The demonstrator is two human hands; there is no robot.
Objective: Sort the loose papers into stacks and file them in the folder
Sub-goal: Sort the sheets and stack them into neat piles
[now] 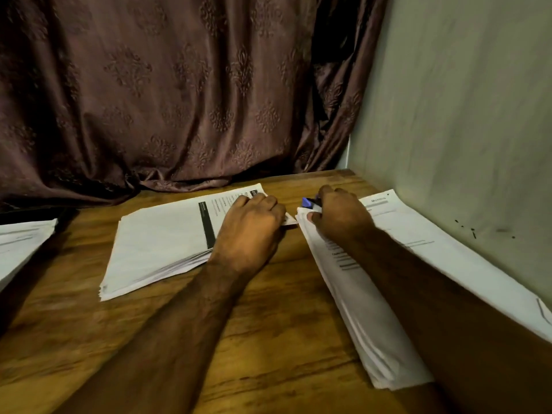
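Nearest us, the wood-grain tabletop (268,339) runs under both bare forearms. Our right arm lies along the right stack of papers (358,318), whose long axis runs from the near right edge diagonally away toward the tabletop's middle. At that far corner our right hand (340,218) curls round the sheets, thumb on the top page; its grip also holds a small blue object (307,202), too hidden to identify. Just beside it, our left hand (254,228) rests curled on the near right corner of the middle stack of papers (161,243), its grip pinching a page corner that pokes out toward the right hand. This stack's long axis runs left to right, tilted slightly away at its right end, with a dark printed bar across the top page. A third stack (21,243) sits at the left edge, well apart. Beyond, a brown patterned curtain (179,85) meets the tabletop's far edge, and a pale wall (463,115) closes the right side.
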